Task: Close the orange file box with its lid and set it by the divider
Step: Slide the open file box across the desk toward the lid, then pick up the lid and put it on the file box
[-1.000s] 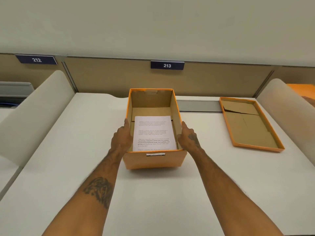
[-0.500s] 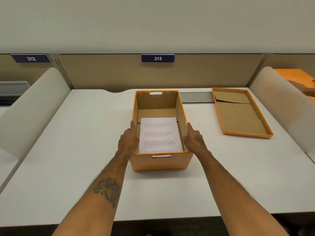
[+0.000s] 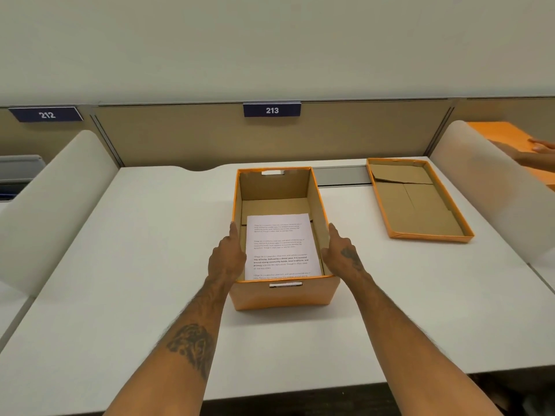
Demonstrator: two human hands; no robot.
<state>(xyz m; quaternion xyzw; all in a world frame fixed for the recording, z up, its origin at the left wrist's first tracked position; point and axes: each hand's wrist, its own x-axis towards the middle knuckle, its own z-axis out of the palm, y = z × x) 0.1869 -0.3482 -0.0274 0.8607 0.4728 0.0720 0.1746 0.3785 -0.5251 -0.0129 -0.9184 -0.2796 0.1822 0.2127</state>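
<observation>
The orange file box (image 3: 285, 298) stands open in the middle of the white desk, with a printed sheet of paper (image 3: 279, 247) lying inside. My left hand (image 3: 226, 259) presses flat against the box's left wall and my right hand (image 3: 342, 255) against its right wall, so both grip it from the sides. Its orange lid (image 3: 417, 199) lies upside down on the desk to the right, apart from the box. Beyond the lid rises the right white divider (image 3: 492, 187).
The white desk (image 3: 120, 265) has a left divider (image 3: 51, 205) and a tan back panel with the labels 212 and 213. Past the right divider another person's hand (image 3: 540, 145) rests on an orange box (image 3: 507, 133). The desk's front edge runs near the bottom.
The view has drawn back and dropped a little, showing the desk's front edge. Both hands keep their hold on the box sides. Another person's hand has appeared at the far right.
</observation>
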